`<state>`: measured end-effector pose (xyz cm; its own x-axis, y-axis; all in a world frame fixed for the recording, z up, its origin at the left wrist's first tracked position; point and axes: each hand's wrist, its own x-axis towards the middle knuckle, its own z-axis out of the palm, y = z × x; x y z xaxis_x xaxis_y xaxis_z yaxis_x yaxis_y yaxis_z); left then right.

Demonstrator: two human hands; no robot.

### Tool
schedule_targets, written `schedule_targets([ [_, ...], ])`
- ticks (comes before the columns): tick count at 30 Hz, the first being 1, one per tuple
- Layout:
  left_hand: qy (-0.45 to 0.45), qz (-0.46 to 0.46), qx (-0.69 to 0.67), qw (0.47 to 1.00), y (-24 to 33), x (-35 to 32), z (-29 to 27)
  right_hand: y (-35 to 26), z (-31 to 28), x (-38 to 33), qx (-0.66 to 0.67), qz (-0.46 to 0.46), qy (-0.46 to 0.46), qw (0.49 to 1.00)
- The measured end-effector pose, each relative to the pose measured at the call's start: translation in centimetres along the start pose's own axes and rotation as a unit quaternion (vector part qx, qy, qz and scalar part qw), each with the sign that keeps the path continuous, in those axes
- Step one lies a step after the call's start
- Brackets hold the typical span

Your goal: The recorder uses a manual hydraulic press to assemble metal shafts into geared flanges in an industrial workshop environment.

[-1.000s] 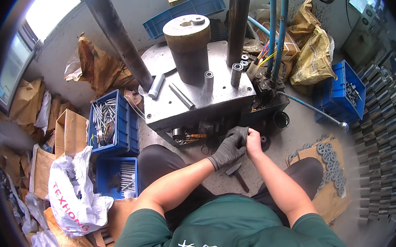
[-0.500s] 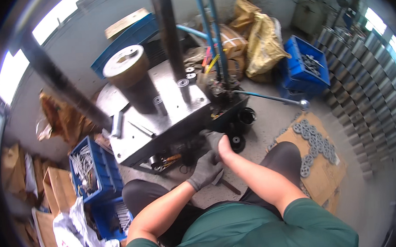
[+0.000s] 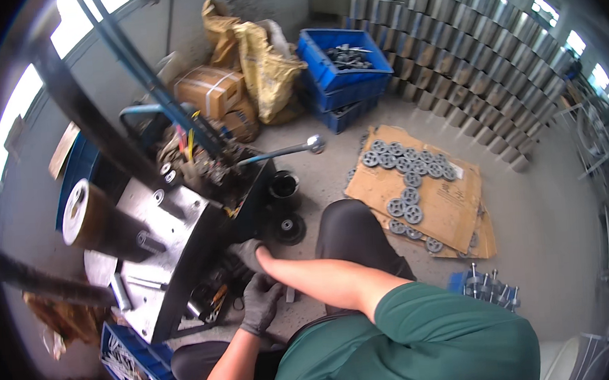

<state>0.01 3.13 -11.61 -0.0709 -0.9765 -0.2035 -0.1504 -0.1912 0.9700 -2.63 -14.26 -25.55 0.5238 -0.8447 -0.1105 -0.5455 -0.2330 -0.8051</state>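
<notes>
Both my hands wear dark grey gloves and are beside the front edge of a heavy metal press table (image 3: 140, 311). My left hand (image 3: 261, 306) is low, its fingers bent inward; what they hold, if anything, is hidden. Just above it, my right hand (image 3: 250, 255) reaches toward the dark space at the table's side, and its fingers are mostly hidden. A thick upright cylinder (image 3: 106, 225) with a pale top stands on the table. Near it are a short metal sleeve (image 3: 151, 242), another small cylinder (image 3: 169, 204), a metal tube (image 3: 120, 291) and a thin rod (image 3: 146, 283).
Grey spoked wheels (image 3: 412, 179) lie on flattened cardboard (image 3: 447, 205) to the right. A lever with a ball end (image 3: 316, 144) sticks out over the floor near black round parts (image 3: 288, 229). Stacked blue crates (image 3: 343, 81) and rows of metal cylinders (image 3: 450, 53) stand behind.
My view has swung right, so the press table now sits further left and the wheels nearer the middle. My hands stay close together by the table's edge, now slightly further apart.
</notes>
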Motion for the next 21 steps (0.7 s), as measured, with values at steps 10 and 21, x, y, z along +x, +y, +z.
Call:
schedule_targets([
  [10, 0.226, 0.070, 0.219, 0.947, -2.3, 1.6, -7.5, -8.5, -2.3, -6.0, -0.205, 0.005, -0.414, 0.887],
  [21, 0.007, 0.005, 0.433, 0.902, -5.9, 3.3, -6.2, -0.9, 6.0, -4.8, -0.204, -0.134, -0.333, 0.911],
])
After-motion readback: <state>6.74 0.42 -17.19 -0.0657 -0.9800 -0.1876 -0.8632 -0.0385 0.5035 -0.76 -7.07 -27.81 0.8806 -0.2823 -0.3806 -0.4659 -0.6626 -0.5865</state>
